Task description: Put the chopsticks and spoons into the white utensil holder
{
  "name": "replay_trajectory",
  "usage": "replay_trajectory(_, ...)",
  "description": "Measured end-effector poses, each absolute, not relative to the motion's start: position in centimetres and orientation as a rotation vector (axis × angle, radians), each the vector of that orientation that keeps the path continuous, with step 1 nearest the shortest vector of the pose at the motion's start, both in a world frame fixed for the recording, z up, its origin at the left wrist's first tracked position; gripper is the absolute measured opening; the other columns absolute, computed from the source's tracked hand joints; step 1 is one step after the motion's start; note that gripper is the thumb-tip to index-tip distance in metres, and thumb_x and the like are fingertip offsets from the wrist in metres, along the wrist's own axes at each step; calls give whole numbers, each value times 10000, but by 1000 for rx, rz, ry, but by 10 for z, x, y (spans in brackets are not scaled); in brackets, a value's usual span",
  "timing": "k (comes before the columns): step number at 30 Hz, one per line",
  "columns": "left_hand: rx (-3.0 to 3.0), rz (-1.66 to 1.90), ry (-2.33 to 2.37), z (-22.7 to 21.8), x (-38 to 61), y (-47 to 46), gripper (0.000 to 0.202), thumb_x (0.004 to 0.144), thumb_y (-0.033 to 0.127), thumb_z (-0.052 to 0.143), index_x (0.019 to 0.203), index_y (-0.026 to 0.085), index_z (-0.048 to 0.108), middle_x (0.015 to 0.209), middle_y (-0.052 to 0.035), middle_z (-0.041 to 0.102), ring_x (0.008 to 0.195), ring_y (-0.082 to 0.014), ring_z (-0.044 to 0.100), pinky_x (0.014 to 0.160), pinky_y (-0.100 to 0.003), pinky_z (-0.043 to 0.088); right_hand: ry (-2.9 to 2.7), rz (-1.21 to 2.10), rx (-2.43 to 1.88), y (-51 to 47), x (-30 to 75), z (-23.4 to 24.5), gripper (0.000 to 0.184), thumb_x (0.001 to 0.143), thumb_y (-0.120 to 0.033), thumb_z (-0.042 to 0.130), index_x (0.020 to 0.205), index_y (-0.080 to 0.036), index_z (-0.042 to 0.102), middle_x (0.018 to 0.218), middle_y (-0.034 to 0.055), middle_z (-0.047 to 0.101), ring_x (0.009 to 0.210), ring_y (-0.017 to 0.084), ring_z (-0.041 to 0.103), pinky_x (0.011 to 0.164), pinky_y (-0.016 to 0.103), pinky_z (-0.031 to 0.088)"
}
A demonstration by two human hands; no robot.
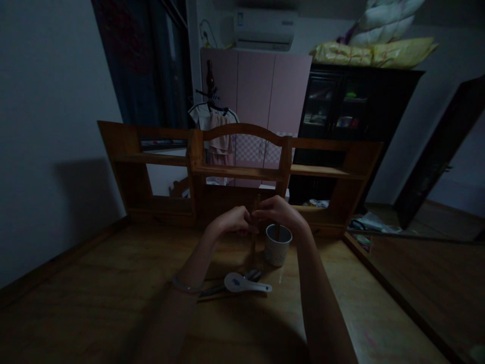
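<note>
My left hand [238, 221] is closed around upright brown chopsticks [253, 247] whose lower ends point down at the table. From the right, my right hand [278, 208] pinches the same chopsticks near their upper part. Directly below the right hand stands a white perforated utensil holder [276, 253], with a brown stick, likely another chopstick, inside it. Nearer to me lies a white ceramic soup spoon [248, 284] with a blue pattern. Its handle points right. Partly under it are a metal spoon [253, 274] and thin dark sticks. Dim light blurs the fingertips.
The wooden tabletop [151, 273] carries a low wooden shelf unit [238, 172] along its far edge. Beyond it stand a pink wardrobe [253, 91], a clothes rack with garments [217, 124] and a black cabinet [341, 116]. A raised wooden edge [394, 293] borders the right side.
</note>
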State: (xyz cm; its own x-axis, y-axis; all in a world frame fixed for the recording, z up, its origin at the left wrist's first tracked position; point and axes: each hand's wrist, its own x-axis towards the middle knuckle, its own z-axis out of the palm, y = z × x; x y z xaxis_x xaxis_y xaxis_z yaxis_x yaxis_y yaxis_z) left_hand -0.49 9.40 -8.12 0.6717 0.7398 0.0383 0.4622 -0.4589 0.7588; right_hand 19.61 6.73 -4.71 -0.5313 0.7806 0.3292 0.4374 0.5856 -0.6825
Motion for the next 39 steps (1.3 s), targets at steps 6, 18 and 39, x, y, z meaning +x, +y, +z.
replay_trajectory(6,2130,478,914,-81,-4,95,385,638,473,768,673,97,697,529,-34,609,478,-130,546,454,-210,386,-2182,698,-959,66,195,-47,290,798,-402,636,714,-129,686,649,21,644,637,143,590,533,206,398)
replay_trajectory(18,2147,457,931,-79,-4,93,379,650,477,750,668,104,689,528,-23,596,481,-122,534,460,-202,366,-2182,703,-958,70,196,-50,284,793,-397,635,692,-134,666,653,16,650,641,147,594,531,204,403)
replay_trajectory(39,2188,498,902,-78,-6,91,394,647,491,747,663,101,696,520,-30,600,479,-130,534,446,-205,363,-2212,578,-995,59,194,-40,284,804,-380,630,688,-127,683,644,16,648,626,142,573,521,205,380)
